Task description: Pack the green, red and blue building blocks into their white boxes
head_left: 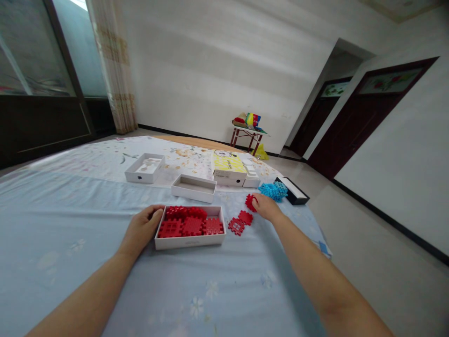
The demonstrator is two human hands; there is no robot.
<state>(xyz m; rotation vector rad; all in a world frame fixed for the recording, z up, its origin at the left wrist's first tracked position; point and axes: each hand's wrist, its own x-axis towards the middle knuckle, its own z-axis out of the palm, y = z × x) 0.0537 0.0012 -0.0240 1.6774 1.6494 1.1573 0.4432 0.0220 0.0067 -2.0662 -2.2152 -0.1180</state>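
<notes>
Prob. home: curtain (115, 65), 2 dark drs (354, 121), floral tblcloth (224, 281)

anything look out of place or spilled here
Nothing looks spilled or clearly damaged. Mildly untidy: two red interlocking tiles lie loose on the light-blue cloth, outside the white box holding many like them, and blue pieces sit heaped beside the black box rather than inside it.

Tiles (192, 226) in box (191, 242), loose tiles (246, 217) at right
</notes>
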